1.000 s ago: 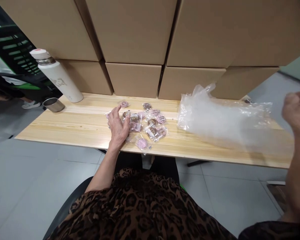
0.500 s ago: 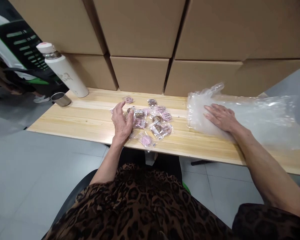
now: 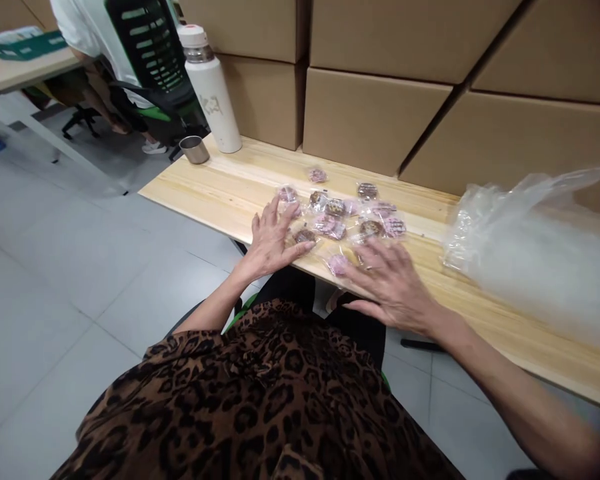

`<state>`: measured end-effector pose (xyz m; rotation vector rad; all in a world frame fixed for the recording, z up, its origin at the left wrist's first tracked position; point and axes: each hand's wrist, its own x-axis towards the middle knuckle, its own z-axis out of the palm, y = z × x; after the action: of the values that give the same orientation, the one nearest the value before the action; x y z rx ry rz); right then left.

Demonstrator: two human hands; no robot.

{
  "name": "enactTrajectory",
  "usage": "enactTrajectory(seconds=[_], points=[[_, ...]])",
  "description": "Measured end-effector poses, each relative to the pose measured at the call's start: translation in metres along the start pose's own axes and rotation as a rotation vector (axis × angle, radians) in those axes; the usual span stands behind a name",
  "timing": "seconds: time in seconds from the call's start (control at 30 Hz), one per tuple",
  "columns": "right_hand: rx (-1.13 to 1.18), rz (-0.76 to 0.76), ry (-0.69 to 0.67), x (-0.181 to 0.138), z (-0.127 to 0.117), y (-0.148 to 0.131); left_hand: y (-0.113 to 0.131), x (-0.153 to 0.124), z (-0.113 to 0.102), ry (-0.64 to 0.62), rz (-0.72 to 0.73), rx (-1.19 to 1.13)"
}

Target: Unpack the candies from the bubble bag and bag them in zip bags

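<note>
Several small, round pink and brown pieces in clear wrappers [image 3: 330, 227] lie in a loose group on the wooden table [image 3: 260, 175]. At the left side of the group is my left hand [image 3: 273, 240], fingers spread, its thumb beside a brown wrapped piece [image 3: 305, 237]. My right hand [image 3: 393, 283] reaches over the near right side, fingers apart and slightly blurred, close to a pink wrapped piece [image 3: 337, 265]. Neither hand grips anything that I can see. Clear plastic bags [image 3: 530, 247] lie to the right, apart from my right hand.
Cardboard boxes [image 3: 370, 123] are stacked along the table's far side. A white bottle [image 3: 213, 100] and a steel cup [image 3: 195, 151] stand at the left end. Beyond them, a person in white [image 3: 93, 30] sits on a green-black chair [image 3: 153, 50] near another table [image 3: 25, 73].
My right hand has left the plastic bags and come left to the wrapped pieces. My left hand's fingers have spread, at the group's near left. The camera view has turned left.
</note>
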<state>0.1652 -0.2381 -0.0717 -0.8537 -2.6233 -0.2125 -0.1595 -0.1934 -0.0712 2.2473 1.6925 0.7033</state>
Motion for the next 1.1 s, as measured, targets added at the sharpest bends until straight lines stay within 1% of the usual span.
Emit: enactTrajectory(seconds=[0.03, 0.1, 0.17, 0.23, 0.37, 0.47, 0.57, 0.63, 0.67, 0.7, 0.77, 0.8, 0.9, 0.97, 1.03, 1.1], points=[[0.005, -0.046, -0.045, 0.012, 0.008, -0.008, 0.003, 0.003, 0.001, -0.034, 0.007, 0.03], [0.007, -0.065, -0.12, 0.031, 0.021, -0.009, 0.012, 0.012, 0.004, -0.101, 0.001, 0.08], [0.005, -0.039, -0.158, 0.041, 0.027, 0.002, 0.023, 0.024, 0.007, -0.174, -0.015, 0.105], [-0.006, -0.007, -0.161, 0.045, 0.028, 0.019, 0.035, 0.038, 0.01, -0.238, -0.009, 0.111], [-0.068, 0.062, -0.115, 0.035, 0.027, 0.052, 0.056, 0.071, 0.024, -0.304, 0.066, 0.105], [-0.094, 0.148, -0.06, 0.021, 0.027, 0.073, 0.07, 0.1, 0.045, -0.323, 0.15, 0.092], [-0.108, 0.262, -0.023, 0.008, 0.027, 0.088, 0.085, 0.126, 0.067, -0.313, 0.25, 0.056], [-0.117, 0.339, -0.02, 0.002, 0.026, 0.095, 0.092, 0.137, 0.075, -0.306, 0.302, 0.026], [-0.116, 0.371, -0.021, 0.0, 0.025, 0.097, 0.093, 0.14, 0.075, -0.304, 0.312, 0.011], [-0.11, 0.397, -0.023, -0.002, 0.024, 0.098, 0.092, 0.142, 0.073, -0.297, 0.305, -0.001], [-0.083, 0.425, -0.03, -0.002, 0.021, 0.098, 0.083, 0.145, 0.063, -0.256, 0.235, -0.007], [-0.061, 0.428, -0.032, -0.002, 0.02, 0.097, 0.074, 0.147, 0.056, -0.215, 0.171, 0.001], [0.011, 0.431, -0.018, 0.004, 0.014, 0.095, 0.041, 0.159, 0.036, -0.065, -0.089, 0.036], [0.041, 0.446, 0.021, 0.008, 0.012, 0.096, 0.024, 0.17, 0.031, -0.034, -0.22, 0.056], [0.048, 0.471, 0.076, 0.01, 0.011, 0.1, 0.018, 0.177, 0.037, -0.039, -0.239, 0.081], [0.045, 0.488, 0.121, 0.01, 0.012, 0.104, 0.024, 0.18, 0.05, -0.047, -0.177, 0.092]])
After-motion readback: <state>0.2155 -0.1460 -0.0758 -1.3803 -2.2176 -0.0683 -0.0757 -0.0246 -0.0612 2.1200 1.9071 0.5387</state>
